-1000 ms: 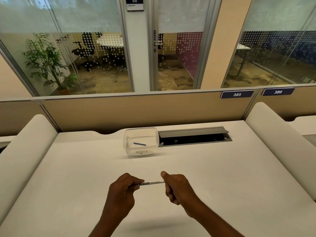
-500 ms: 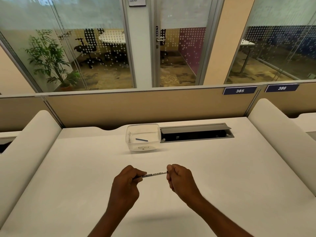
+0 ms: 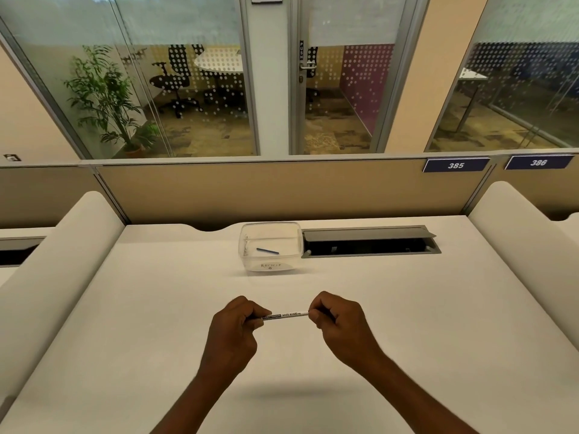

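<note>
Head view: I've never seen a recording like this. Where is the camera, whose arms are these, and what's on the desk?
There is no machine here. The picture comes from a wide-angle camera worn on a person's head, looking forward and down, so the two arms entering from the bottom edge are the wearer's own. The left hand and the right hand each pinch one end of a slim whiteboard pen, held roughly level over the white desk. Further back stands a clear plastic tub with a handwritten label, and a small blue stick lies inside it. Just to its right is a grey cable hatch with its lid raised. Beyond the partition are glass-walled rooms.
</note>
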